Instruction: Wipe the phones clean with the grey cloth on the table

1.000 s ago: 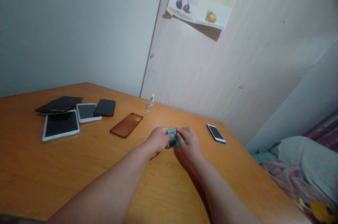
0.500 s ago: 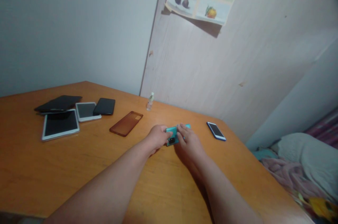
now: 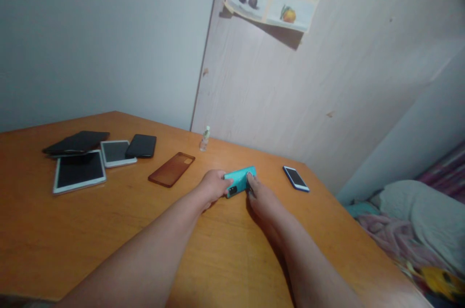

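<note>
A teal smartphone is held sideways above the table, its back and dark camera block turned toward me. My left hand grips its left end, thumb on the back by the camera. At the other end my right hand is closed on the phone, thumb against the back and the other fingers mostly hidden behind. A brown translucent phone case lies flat to the left of my hands. Off to the right rests a white-faced phone with a blue edge.
On the left of the wooden table lie a white tablet, a smaller white tablet, a black device and a black folder-like cover. A small clear bottle stands near the wall. Bedding lies beyond the right edge.
My right hand has gone from lying across the phone's back to gripping its right end, so more of the teal back shows. My left hand keeps its hold.
</note>
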Demonstrator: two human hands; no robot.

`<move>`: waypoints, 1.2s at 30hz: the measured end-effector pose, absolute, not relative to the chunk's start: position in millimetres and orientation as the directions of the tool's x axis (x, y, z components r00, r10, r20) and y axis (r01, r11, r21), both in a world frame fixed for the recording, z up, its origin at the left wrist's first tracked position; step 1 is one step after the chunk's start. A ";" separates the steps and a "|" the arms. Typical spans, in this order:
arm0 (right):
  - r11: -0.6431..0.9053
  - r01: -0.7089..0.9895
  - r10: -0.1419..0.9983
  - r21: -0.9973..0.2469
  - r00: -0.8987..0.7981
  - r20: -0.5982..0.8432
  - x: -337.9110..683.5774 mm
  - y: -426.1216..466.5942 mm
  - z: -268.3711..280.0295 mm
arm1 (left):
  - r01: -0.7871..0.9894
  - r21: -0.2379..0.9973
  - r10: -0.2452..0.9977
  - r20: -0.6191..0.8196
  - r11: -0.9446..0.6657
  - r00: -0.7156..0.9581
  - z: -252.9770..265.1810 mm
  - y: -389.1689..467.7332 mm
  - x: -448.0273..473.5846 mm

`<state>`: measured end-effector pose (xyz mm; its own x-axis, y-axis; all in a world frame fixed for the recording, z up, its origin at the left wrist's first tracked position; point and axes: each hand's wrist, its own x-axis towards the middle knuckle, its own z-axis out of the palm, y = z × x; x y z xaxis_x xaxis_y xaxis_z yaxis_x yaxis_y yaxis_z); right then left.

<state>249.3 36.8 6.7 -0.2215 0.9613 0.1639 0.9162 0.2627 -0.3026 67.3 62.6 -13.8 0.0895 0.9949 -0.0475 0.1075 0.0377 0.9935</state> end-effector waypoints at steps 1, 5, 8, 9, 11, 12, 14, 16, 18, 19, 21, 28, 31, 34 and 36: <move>0.255 0.923 0.966 -0.287 -0.228 0.125 248.0 35.3 8.1 | 0.109 0.993 0.995 -0.051 0.041 0.084 -13.7 62.7 67.2; 0.358 0.895 0.932 -0.267 -0.358 0.053 240.5 27.8 14.3 | 0.108 0.993 0.995 -0.063 0.055 0.075 -11.1 62.1 66.7; 0.272 0.933 0.961 -0.235 -0.275 0.021 241.4 28.1 17.6 | 0.106 0.992 0.995 -0.081 0.074 0.064 -9.2 61.6 66.5; 0.231 0.947 0.972 -0.222 -0.235 0.008 242.1 28.5 18.0 | 0.106 0.991 0.994 -0.089 0.083 0.058 -8.8 61.6 66.5; 0.204 0.956 0.977 -0.210 -0.211 -0.012 241.6 27.3 17.9 | 0.106 0.989 0.993 -0.108 0.103 0.043 -7.9 61.6 66.2; 0.225 0.950 0.972 -0.215 -0.233 -0.014 240.1 25.5 17.8 | 0.105 0.988 0.992 -0.117 0.112 0.037 -7.4 61.6 65.9; 0.308 0.921 0.948 -0.239 -0.318 -0.001 235.9 20.9 17.9 | 0.100 0.987 0.991 -0.131 0.128 0.025 -6.6 61.8 65.3; 0.375 0.892 0.923 -0.254 -0.385 0.011 233.1 17.4 19.2 | 0.092 0.987 0.990 -0.137 0.135 0.016 -6.0 62.2 64.9; 0.362 0.900 0.929 -0.245 -0.370 0.013 233.3 16.8 20.8 | 0.085 0.987 0.990 -0.139 0.138 0.013 -5.9 62.6 64.8; 0.332 0.913 0.941 -0.236 -0.340 0.011 234.2 17.3 21.4 | 0.082 0.987 0.990 -0.140 0.139 0.011 -5.9 62.8 64.8; 0.285 0.931 0.957 -0.229 -0.290 0.011 235.6 18.0 21.5 | 0.077 0.987 0.989 -0.144 0.143 0.009 -6.0 63.3 64.8; 0.381 0.889 0.922 -0.254 -0.386 0.029 233.2 18.1 19.2 | 0.074 0.987 0.990 -0.143 0.141 0.010 -9.5 65.1 63.5; 0.293 0.936 0.954 -0.197 -0.298 0.000 233.4 19.7 20.8 | 0.081 0.987 0.990 -0.138 0.136 0.015 -11.3 65.7 64.0; 0.343 0.914 0.937 -0.215 -0.348 0.016 230.4 16.8 22.2 | 0.084 0.987 0.990 -0.137 0.135 0.017 -10.6 65.2 64.3; 0.408 0.879 0.910 -0.248 -0.414 0.032 229.2 15.7 22.4 | 0.088 0.987 0.990 -0.138 0.135 0.022 -9.6 64.5 64.4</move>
<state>229.2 15.7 22.4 -0.4138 0.9098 0.0316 0.8786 0.4082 -0.2478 64.4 64.5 -9.6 0.0220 0.9902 -0.1379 0.0883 0.1355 0.9868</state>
